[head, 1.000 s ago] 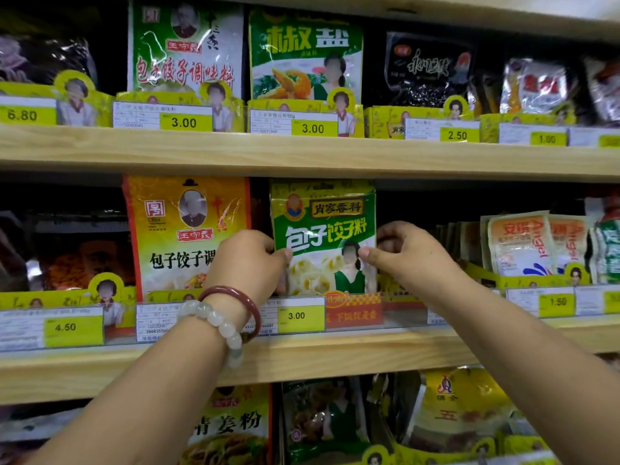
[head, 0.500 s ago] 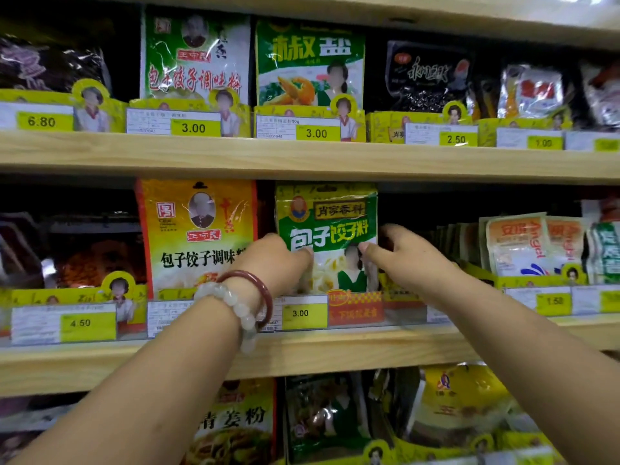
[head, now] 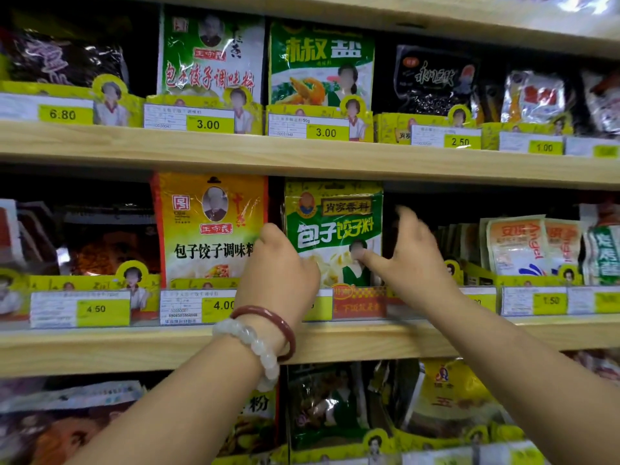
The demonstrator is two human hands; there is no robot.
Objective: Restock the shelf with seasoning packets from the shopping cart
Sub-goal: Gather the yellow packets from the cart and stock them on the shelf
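A green seasoning packet (head: 335, 229) stands upright in the middle shelf (head: 335, 344), behind its price-tag rail. My left hand (head: 278, 273), with two bracelets on the wrist, grips the packet's left edge with curled fingers whose tips are hidden. On the other side, my right hand (head: 412, 260) presses its thumb on the packet's front. Its fingers spread, blurred, into the dark gap to the right of the packet. The shopping cart is out of view.
An orange-yellow packet (head: 208, 229) stands just left of the green one. Small Angel sachets (head: 516, 246) fill the slot to the right. The upper shelf (head: 302, 156) holds more packets close overhead. A lower shelf row (head: 335, 407) sits under my arms.
The view has moved closer and slightly right. My right hand's fingers have uncurled and lifted beside the packet while the thumb stays on its front. My left hand stays at the left edge.
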